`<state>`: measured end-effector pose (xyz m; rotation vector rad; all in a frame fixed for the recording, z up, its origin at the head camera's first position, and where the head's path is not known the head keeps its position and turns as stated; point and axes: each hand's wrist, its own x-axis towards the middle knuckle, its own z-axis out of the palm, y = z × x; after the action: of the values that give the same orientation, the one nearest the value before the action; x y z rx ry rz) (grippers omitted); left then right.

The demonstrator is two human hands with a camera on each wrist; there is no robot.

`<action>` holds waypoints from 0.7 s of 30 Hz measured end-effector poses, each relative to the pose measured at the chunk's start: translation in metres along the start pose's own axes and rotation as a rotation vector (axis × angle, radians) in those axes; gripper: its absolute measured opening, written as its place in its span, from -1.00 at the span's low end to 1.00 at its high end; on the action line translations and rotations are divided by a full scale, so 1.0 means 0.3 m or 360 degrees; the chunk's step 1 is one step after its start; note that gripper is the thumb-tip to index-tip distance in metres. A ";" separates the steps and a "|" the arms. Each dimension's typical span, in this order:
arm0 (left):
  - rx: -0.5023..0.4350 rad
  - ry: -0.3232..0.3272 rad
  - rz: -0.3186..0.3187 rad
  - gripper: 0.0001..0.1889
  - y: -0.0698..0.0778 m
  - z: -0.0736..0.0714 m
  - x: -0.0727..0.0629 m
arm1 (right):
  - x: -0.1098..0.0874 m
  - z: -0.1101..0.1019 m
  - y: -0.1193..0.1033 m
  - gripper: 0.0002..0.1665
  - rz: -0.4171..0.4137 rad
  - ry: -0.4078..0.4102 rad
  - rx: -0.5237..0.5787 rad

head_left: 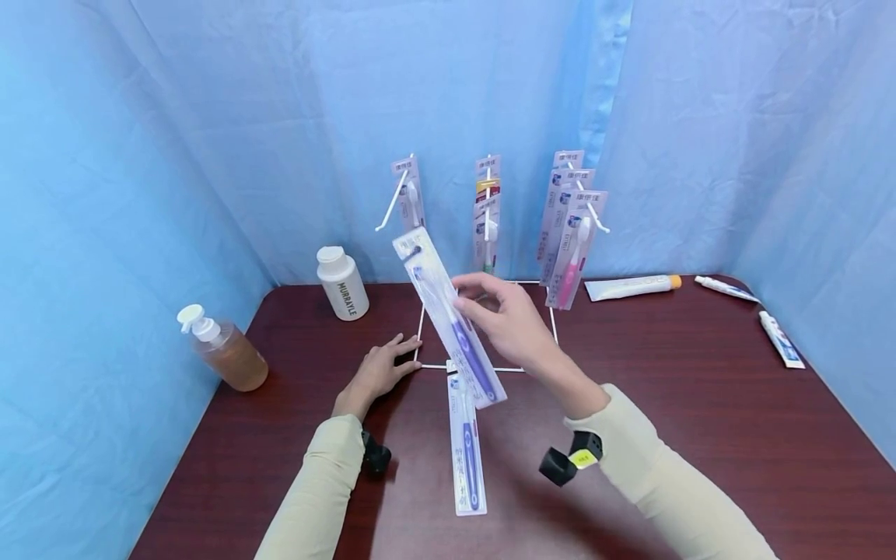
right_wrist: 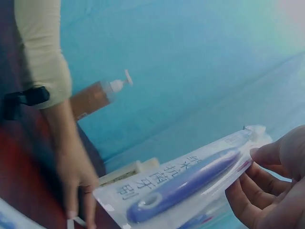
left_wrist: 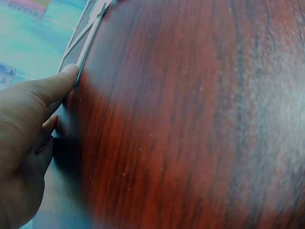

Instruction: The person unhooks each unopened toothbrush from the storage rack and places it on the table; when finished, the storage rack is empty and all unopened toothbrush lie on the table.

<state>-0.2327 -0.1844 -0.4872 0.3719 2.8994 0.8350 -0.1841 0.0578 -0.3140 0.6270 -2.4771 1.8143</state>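
My right hand (head_left: 507,323) pinches a packaged purple toothbrush (head_left: 448,319) by the edge of its clear pack, thumb on one side and fingers on the other. It is held tilted above the base of a white wire rack (head_left: 507,369). In the right wrist view, the toothbrush's purple handle (right_wrist: 186,181) points away from the fingers. My left hand (head_left: 378,373) holds the rack's front left corner; its thumb (left_wrist: 64,81) lies on the wire in the left wrist view. Another packaged purple toothbrush (head_left: 469,459) lies on the table, its top end at the rack's front bar.
Packaged toothbrushes hang on the rack's left (head_left: 411,198), middle (head_left: 488,210) and right hooks, a pink one (head_left: 575,260) frontmost at right. A white bottle (head_left: 343,284) and pump bottle (head_left: 234,358) stand left. Toothpaste tubes (head_left: 630,287) lie at the back right.
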 end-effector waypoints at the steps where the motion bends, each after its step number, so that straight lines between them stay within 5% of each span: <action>1: -0.0001 0.0001 -0.0001 -0.46 -0.001 0.001 -0.001 | -0.014 -0.002 0.020 -0.67 0.0037 -0.0016 0.0053; 14: 0.0001 -0.0030 -0.0033 -0.46 0.005 0.001 0.000 | -0.245 -0.003 0.387 -0.65 0.0720 -0.0147 0.0519; 21: 0.0026 -0.0038 -0.0036 -0.46 0.006 -0.002 0.002 | -0.299 -0.014 0.463 -0.59 0.0825 -0.0189 0.0597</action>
<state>-0.2330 -0.1831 -0.4858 0.3469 2.8846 0.7989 -0.1471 0.1244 -0.4608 0.0843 -2.5628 2.5256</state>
